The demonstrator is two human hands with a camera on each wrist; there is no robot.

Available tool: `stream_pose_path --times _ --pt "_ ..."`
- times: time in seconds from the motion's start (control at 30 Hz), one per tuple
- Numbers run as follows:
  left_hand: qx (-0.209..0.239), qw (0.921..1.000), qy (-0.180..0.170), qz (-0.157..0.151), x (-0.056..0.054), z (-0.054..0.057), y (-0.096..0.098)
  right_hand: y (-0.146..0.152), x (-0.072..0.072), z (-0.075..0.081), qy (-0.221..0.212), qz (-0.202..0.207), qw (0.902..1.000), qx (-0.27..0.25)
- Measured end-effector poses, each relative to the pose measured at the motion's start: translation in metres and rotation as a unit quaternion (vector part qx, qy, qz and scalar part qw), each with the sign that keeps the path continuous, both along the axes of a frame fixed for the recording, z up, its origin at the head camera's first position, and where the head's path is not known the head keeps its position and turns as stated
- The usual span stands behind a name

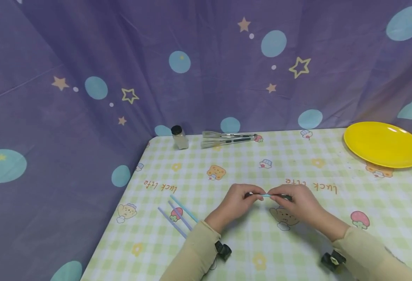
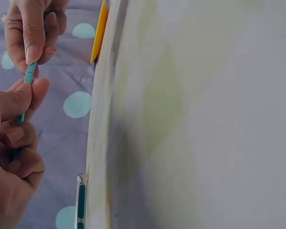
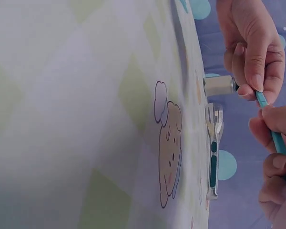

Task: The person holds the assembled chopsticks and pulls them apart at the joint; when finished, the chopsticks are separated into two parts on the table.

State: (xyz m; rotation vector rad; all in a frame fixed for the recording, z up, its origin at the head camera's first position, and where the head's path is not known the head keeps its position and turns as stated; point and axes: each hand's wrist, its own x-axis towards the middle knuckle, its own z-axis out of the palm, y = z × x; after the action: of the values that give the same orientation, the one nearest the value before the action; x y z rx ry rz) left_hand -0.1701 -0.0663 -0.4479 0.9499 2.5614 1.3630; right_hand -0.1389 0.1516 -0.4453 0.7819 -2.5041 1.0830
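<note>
Left hand [image 1: 239, 201]: fingers pinched a slim blue stick [image 2: 30, 72].
Right hand [image 1: 300, 200]: fingers pinched it too.
Purple sticks [image 1: 172, 223]: lay on the tablecloth [image 1: 290, 257].

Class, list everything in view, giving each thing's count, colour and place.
thin straight loose sticks: 3, one light blue, two lavender, beside the left forearm
slim held stick: 1, blue-green, between both hands
small clear bottle with black cap: 1, whitish, far left of table
long tongs: 1, silvery with dark grips, right of bottle
smooth rounded plate: 1, yellow, far right
checked, printed tablecloth: 1, green and white, over table
patterned fabric backdrop: purple, behind table
small wrist devices: 2, black, one per wrist
long sleeves: 2, pale beige, on both arms
left hand: 1, bare, pinching held stick
right hand: 1, bare, pinching same stick
</note>
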Motion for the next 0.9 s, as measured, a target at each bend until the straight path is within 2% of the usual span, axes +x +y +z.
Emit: stream_pose_path --times 0.17,0.47,0.73,0.8,0.9 --pt "0.018 0.9998 -0.008 0.000 0.000 -0.001 0.001 0.002 0.000 0.001 -0.003 0.006 1.0000 -0.006" --pt "0.017 0.9998 0.003 -0.014 -0.002 -0.001 0.002 0.006 -0.002 0.001 -0.002 0.015 0.9998 -0.012" --pt "0.024 0.9988 -0.020 -0.037 -0.003 -0.002 0.001 0.010 -0.002 0.000 -0.037 0.022 0.9990 -0.009" --pt "0.027 0.9988 -0.020 -0.035 -0.004 -0.002 0.000 0.012 -0.001 0.000 -0.046 0.023 0.9987 -0.006" --pt "0.028 0.9993 -0.015 -0.017 -0.006 -0.002 -0.005 0.017 -0.001 -0.001 -0.056 0.000 0.9984 0.000"
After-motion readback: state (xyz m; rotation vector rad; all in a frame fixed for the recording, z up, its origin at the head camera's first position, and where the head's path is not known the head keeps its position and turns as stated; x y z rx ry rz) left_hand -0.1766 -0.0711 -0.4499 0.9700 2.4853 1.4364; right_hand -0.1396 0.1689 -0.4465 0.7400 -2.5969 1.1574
